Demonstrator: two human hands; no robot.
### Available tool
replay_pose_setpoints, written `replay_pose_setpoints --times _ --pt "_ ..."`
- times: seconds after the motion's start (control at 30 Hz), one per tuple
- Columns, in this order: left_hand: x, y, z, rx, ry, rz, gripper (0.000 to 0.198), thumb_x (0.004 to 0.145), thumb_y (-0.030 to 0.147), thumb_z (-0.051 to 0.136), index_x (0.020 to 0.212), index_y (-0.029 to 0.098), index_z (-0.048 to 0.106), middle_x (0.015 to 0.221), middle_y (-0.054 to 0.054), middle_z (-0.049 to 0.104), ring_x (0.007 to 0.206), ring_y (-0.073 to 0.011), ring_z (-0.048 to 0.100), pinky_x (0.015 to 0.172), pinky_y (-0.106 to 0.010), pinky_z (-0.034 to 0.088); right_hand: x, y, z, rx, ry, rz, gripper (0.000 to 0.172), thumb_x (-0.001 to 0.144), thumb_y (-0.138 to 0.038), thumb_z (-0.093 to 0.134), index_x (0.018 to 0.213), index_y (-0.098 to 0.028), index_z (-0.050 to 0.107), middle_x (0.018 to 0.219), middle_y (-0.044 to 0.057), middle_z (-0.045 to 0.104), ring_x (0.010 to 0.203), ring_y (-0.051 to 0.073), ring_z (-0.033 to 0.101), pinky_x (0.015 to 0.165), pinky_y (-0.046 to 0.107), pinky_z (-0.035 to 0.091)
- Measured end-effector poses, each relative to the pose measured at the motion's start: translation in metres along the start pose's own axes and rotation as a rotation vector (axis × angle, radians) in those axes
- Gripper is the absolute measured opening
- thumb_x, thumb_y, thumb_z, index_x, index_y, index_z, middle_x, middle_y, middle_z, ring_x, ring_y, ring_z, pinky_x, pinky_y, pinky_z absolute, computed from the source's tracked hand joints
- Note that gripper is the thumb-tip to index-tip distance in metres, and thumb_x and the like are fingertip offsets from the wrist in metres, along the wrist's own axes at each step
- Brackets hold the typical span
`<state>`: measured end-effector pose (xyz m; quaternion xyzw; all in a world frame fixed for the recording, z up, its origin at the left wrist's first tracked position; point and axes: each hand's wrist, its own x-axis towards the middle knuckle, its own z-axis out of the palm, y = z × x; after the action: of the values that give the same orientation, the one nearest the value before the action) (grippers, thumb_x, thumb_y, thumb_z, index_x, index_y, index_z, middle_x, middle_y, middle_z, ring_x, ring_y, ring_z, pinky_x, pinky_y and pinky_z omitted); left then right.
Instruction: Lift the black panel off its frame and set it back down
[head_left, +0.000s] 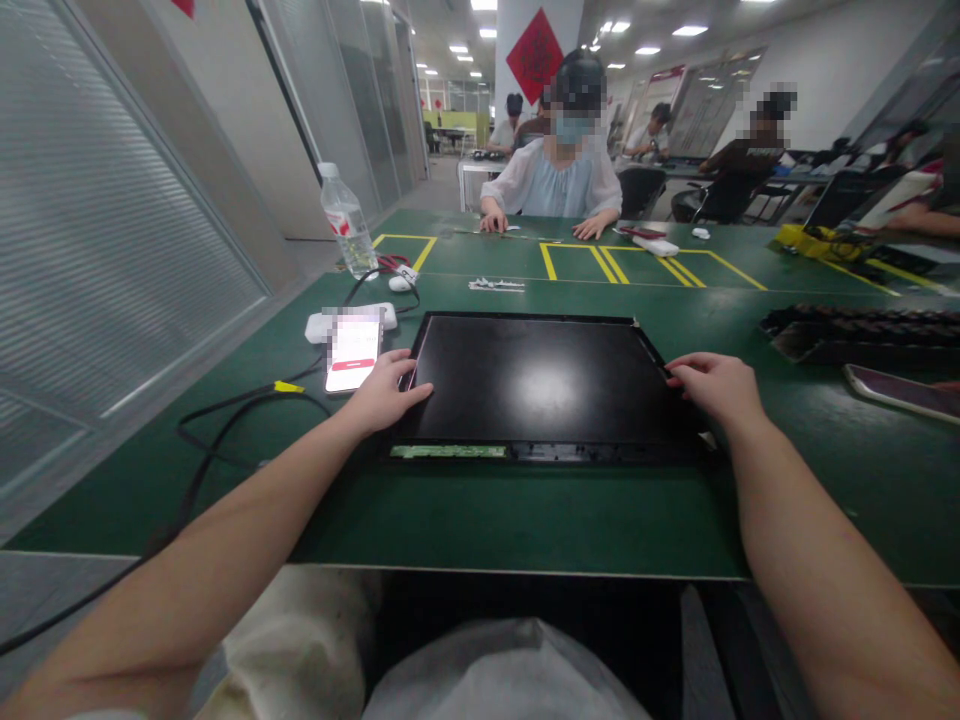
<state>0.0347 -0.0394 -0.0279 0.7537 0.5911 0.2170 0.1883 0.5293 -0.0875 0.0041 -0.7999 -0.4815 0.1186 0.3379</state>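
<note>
One framed LCD panel [525, 385], flat on the green worktable [540, 520], circuit board [450, 452] toward me: my left hand [382, 390], thumb spread wide, and my right hand [721, 388], narrowed, whether clamped I cannot tell, touch opposite edges, apparently to steady it evenly.

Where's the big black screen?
In the head view, the black screen lies mid-picture on the green table, between the left hand and right hand, beside the lit phone.

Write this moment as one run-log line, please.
left hand: at black panel, left edge | right hand: at its right edge | green circuit strip: along near edge | lit phone: beside left hand
</note>
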Motion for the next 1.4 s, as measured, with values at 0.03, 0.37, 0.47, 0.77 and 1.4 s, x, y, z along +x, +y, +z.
replay_pose_setpoints --times 0.03,0.37,0.47,0.77,1.4 --pt "0.000 0.000 0.000 0.004 -0.003 0.001 0.074 0.082 0.072 0.065 0.128 0.014 0.072 0.159 -0.020 0.048 0.149 -0.0436 0.043 0.127 -0.058 0.033 -0.001 -0.001 0.000 -0.007 -0.004 0.001 0.015 0.075 -0.022 0.064 0.080 -0.024 0.079 0.067 0.003 0.074 0.058 0.020 0.067 0.072 0.037 0.059" --pt "-0.001 0.002 -0.002 0.012 -0.014 -0.018 0.070 0.084 0.065 0.065 0.131 0.013 0.070 0.161 -0.021 0.047 0.149 -0.0432 0.045 0.126 -0.057 0.034 -0.004 -0.004 -0.001 0.050 -0.005 0.022 0.016 0.073 -0.021 0.065 0.080 -0.023 0.080 0.068 0.004 0.075 0.056 0.019 0.065 0.064 0.033 0.058" --pt "-0.001 0.001 -0.002 0.013 -0.011 -0.010 0.072 0.083 0.066 0.066 0.131 0.012 0.070 0.161 -0.022 0.047 0.150 -0.0437 0.044 0.126 -0.057 0.034 -0.004 -0.005 -0.002 0.109 -0.002 0.043 0.016 0.071 -0.021 0.065 0.077 -0.023 0.080 0.066 0.004 0.074 0.054 0.018 0.064 0.060 0.032 0.058" --pt "-0.003 0.008 -0.003 0.021 -0.013 -0.026 0.070 0.083 0.061 0.068 0.132 0.012 0.069 0.160 -0.021 0.046 0.149 -0.0442 0.044 0.126 -0.057 0.035 -0.002 -0.002 -0.001 0.107 -0.003 0.059 0.017 0.073 -0.019 0.067 0.081 -0.021 0.081 0.069 0.004 0.075 0.052 0.015 0.063 0.058 0.028 0.054" --pt "-0.017 0.018 -0.017 0.135 -0.246 0.143 0.109 0.066 0.075 0.083 0.159 0.027 0.054 0.178 -0.020 0.022 0.162 -0.0523 0.019 0.125 -0.067 0.027 -0.001 0.000 0.000 0.098 0.007 0.034 0.015 0.071 -0.022 0.066 0.077 -0.023 0.079 0.067 0.004 0.075 0.053 0.017 0.064 0.058 0.030 0.057"
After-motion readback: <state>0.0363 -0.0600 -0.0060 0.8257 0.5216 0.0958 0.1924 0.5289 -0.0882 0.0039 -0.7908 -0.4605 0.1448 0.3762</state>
